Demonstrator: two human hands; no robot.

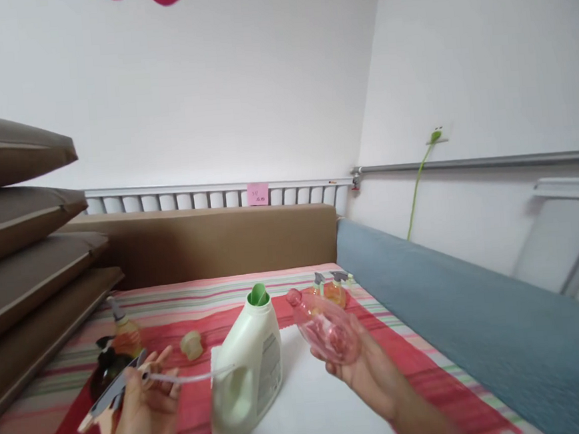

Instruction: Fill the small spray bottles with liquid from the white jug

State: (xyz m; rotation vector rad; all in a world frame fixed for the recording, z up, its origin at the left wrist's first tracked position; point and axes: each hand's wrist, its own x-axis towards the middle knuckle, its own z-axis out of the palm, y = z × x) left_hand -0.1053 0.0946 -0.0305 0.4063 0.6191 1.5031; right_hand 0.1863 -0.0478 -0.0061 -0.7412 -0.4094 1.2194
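L hand (146,405) has fingers closed on spray head (113,390), R hand (364,365) has fingers round tilted pink btl (321,325) right of jug (253,343), so best hold btl lightly w/ tube (184,379) steady.

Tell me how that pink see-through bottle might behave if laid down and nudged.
The pink bottle might roll, since its sides look rounded. It is probably light: no liquid level shows through its see-through wall. Its shiny surface could slip a little in the right hand.
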